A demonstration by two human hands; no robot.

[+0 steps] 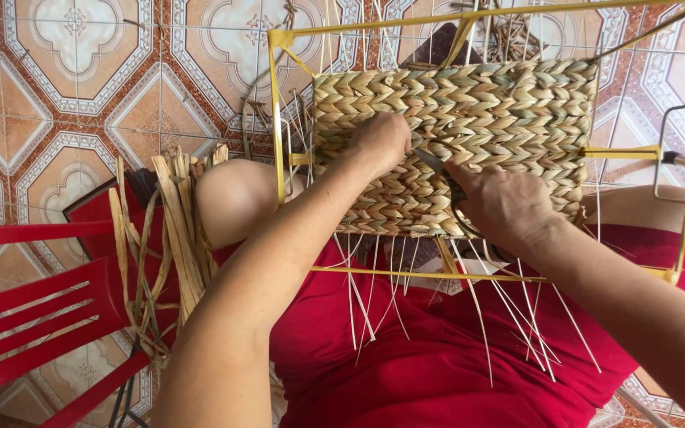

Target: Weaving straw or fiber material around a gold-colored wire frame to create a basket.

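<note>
We see the left hand (380, 141) curled into a loose fist, knuckles pressed down on the woven panel (453, 143) near its left edge; whether it pinches a strand underneath we cannot tell. The right hand (505, 204) is closed around the dark handles of a pair of scissors (438, 168), whose blades point up and left across the weave toward the left hand. The tips of the blades lie just beside the left hand's knuckles.

The woven panel, a herringbone plait of pale straw-coloured and greenish fibre, is stretched over a yellow wire frame (277, 119) that rests on our lap, above a red garment (430, 357). Thin loose strands (517, 309) hang from the panel's lower edge and fan out over the red cloth.

To the left, a bundle of dried flat fibre strips (172, 230) leans against a red plastic chair (33, 317), just beside a bare knee (235, 198). Beneath everything lies a tiled floor (65, 79) patterned in orange, white and grey.
</note>
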